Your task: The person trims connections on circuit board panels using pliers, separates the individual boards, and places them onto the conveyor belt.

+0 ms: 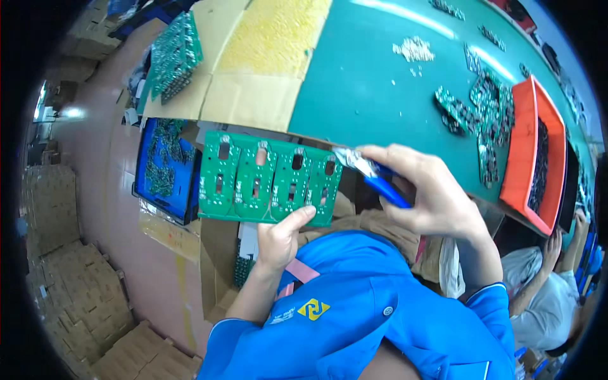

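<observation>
My left hand [284,239] grips a green circuit board panel [246,194] by its near edge, thumb on top. The panel has several joined boards side by side, each with cut-out openings. My right hand [437,190] is closed around blue-handled pliers or cutters [385,189]. Their metal jaws [350,159] meet the panel's right end; whether they bite on it I cannot tell.
A blue bin [166,206] of boards is at the left, below stacked panels [174,57] on cardboard. On the green table [367,76] lie pale bits [415,49] and loose boards [491,107], near a red bin [518,152]. A co-worker [544,304] is at right.
</observation>
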Demonstrator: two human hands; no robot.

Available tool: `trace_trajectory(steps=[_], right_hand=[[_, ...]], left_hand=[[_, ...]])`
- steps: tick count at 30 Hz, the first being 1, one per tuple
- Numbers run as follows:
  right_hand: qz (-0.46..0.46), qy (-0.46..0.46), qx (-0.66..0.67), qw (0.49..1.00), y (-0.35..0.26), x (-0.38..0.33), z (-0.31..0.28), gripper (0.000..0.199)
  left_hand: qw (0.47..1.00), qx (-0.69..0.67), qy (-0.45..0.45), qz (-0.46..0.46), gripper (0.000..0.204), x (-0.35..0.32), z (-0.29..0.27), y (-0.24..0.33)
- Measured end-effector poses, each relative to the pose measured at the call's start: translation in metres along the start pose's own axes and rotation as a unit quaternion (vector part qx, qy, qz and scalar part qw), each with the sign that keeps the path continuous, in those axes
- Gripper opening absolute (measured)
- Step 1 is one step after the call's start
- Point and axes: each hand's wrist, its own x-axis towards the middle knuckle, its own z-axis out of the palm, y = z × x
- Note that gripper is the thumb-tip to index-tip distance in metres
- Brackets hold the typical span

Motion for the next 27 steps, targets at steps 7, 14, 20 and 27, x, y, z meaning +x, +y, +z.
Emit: trace_trajectory(steps=[7, 14, 20, 27], right_hand=[[0.014, 0.017, -0.041, 0.999, 0.008, 0.098, -0.015, 0.054], [0.072, -0.049, -0.171, 0.981, 0.019, 0.134, -0.019, 0.058], [0.075, -0.052, -0.220, 0.971, 0.017, 0.144, -0.018, 0.050], [0.080, -0.077, -0.285, 0.952, 0.005, 0.156, -0.019, 0.031]], left_hand=[[0.999, -0.023, 0.010, 0.036, 0.043, 0.001, -0.024, -0.008], [0.997, -0.052, 0.039, 0.045, 0.045, 0.012, -0.034, -0.018], [0.997, -0.051, 0.029, 0.048, 0.043, 0.017, -0.035, -0.014], [0.998, -0.039, 0.021, 0.049, 0.043, 0.021, -0.037, -0.014]])
